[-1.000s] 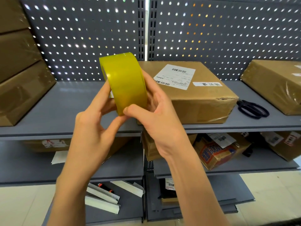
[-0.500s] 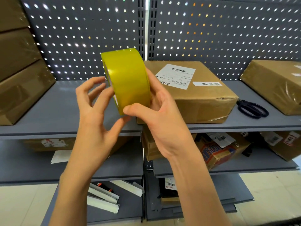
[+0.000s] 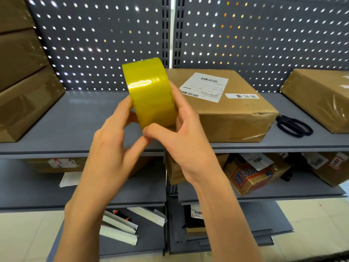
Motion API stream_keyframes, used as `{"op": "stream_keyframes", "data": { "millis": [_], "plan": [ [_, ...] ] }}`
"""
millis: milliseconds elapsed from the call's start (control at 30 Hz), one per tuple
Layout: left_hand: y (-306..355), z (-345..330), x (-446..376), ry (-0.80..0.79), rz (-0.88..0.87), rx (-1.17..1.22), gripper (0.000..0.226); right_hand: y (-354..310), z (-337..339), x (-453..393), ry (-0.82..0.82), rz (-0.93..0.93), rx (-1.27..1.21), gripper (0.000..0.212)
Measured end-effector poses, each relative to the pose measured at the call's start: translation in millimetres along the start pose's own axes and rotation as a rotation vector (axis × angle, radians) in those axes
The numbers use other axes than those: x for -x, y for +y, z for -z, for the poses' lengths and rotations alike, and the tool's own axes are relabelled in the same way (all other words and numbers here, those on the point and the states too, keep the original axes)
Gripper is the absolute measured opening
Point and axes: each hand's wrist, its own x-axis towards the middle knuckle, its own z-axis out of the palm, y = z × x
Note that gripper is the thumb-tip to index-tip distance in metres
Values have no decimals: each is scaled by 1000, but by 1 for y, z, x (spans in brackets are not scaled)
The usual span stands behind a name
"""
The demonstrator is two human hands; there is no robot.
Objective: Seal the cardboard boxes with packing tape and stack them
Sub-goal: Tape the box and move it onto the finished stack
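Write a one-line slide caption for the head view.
Both hands, left and right, hold a yellow tape roll before a labelled box on the shelf.

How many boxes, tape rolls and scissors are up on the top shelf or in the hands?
Cardboard boxes on the top shelf: 5, labelled box, right box, three stacked at left
Tape rolls: 1
Scissors: 1
Total: 7
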Motion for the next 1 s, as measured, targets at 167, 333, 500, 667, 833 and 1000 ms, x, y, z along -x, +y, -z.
{"op": "stream_keyframes", "data": {
  "millis": [167, 333, 500, 667, 833, 1000],
  "plan": [
    [-8, -7, 2, 12, -10, -28, 46, -3, 0, 3, -73, -9, -57, 64],
    [-5, -8, 4, 37, -39, -41, 38, -4, -6, 1, -32, -19, 14, 67],
    [-4, -6, 3, 38, -53, -2, 43, -6, -6, 2, -40, -5, 43, 70],
    [-7, -1, 0, 31, -85, -98, 44, -13, 0, 4, -113, -31, -50, 62],
    [-12, -4, 2, 56, -174, -221, 33, -14, -6, 4, -125, -33, -39, 60],
    [-11, -3, 4, 20, -68, -228, 33, -9, -11, 3, -58, -48, 45, 57]
  ]
}}
